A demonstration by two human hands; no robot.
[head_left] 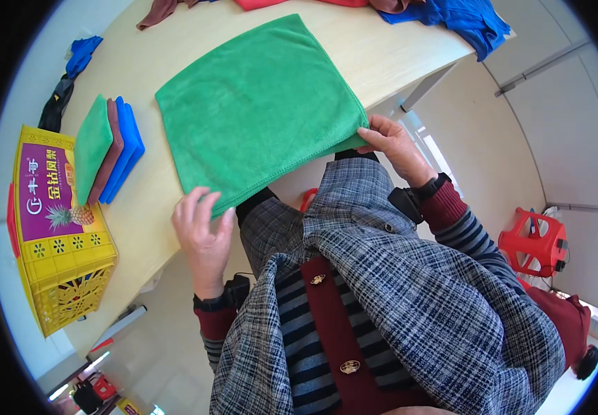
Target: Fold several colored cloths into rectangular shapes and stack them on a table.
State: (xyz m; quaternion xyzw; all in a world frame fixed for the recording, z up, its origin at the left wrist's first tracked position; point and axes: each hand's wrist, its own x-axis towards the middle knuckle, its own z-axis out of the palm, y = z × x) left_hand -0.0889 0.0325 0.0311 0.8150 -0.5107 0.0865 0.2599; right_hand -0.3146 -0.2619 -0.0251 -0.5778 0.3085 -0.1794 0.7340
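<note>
As the green cloth [261,104] lies spread flat on the pale wooden table [396,52], its near edge at the table's rim, we judge it light, soft and limp, best taken at the corners. Our left hand [203,232] pinches the near left corner, our right hand [389,142] the near right corner, well apart. Folded cloths [108,149] stack beside a yellow crate [63,242].
</note>
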